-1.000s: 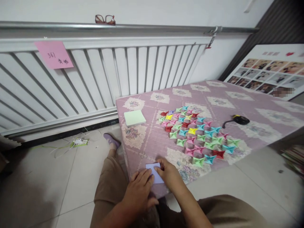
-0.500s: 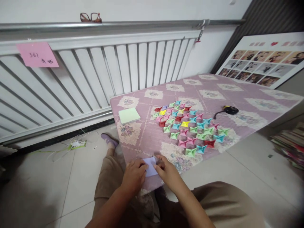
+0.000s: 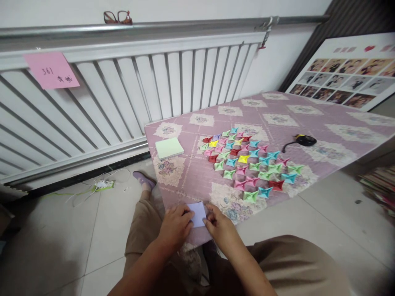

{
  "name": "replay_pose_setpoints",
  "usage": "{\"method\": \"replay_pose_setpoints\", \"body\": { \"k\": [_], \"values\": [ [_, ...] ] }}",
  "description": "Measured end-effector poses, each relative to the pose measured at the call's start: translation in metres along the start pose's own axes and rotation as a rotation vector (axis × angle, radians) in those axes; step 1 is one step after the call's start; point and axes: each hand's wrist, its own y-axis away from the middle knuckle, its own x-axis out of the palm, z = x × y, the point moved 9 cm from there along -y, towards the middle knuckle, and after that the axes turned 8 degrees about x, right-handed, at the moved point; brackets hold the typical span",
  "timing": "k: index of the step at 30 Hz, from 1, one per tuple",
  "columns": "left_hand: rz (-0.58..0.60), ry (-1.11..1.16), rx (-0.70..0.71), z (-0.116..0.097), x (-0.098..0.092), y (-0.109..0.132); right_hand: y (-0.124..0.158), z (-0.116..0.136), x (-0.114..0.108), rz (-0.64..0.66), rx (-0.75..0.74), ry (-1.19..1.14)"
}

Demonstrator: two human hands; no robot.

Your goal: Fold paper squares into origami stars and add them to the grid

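Note:
A small pale lilac paper square (image 3: 198, 213) lies at the near edge of the table covered in a pink patterned cloth (image 3: 277, 123). My left hand (image 3: 175, 227) pinches its left side with curled fingers. My right hand (image 3: 219, 228) pinches its right side, fingers bent. Beyond the hands, several folded paper pieces (image 3: 249, 166) in pink, green, blue, red and yellow lie in a diagonal cluster on the cloth. A stack of pale green paper squares (image 3: 168, 148) sits near the table's far left corner.
A black object with a yellow tip (image 3: 304, 140) lies right of the cluster. A white radiator (image 3: 123, 94) runs along the wall, with a pink note (image 3: 51, 70) and glasses (image 3: 117, 17) on the pipe. A photo board (image 3: 345, 78) leans at the right. Cables (image 3: 101, 185) lie on the floor.
Both hands slid from pressing flat on the paper to gripping its two sides. The view shifted slightly; the folded pieces stayed where they were.

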Motion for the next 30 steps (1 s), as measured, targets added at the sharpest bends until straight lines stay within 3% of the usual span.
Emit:
{"method": "replay_pose_setpoints", "body": {
  "k": [4,8,11,14,18,25,30],
  "values": [
    [-0.004,-0.007,-0.005,-0.001,-0.002,0.000,0.004,0.004,-0.008,-0.058,-0.044,0.061],
    [-0.007,-0.020,0.001,-0.003,-0.003,0.000,0.031,0.034,-0.021,-0.259,-0.282,0.204],
    [-0.006,-0.032,-0.003,-0.002,-0.002,0.000,0.057,0.054,-0.001,-0.281,-0.464,0.376],
    [0.000,-0.039,-0.002,-0.001,0.001,0.000,0.072,0.057,0.024,-0.270,-0.544,0.451],
    [0.007,-0.021,0.014,0.000,0.003,-0.001,0.073,0.045,0.040,-0.238,-0.526,0.480],
    [0.033,0.050,0.017,0.006,0.004,0.000,0.070,0.032,0.040,-0.191,-0.504,0.514],
    [0.038,0.001,-0.083,0.015,0.002,0.006,0.069,0.026,0.047,-0.189,-0.491,0.531]
  ]
}}
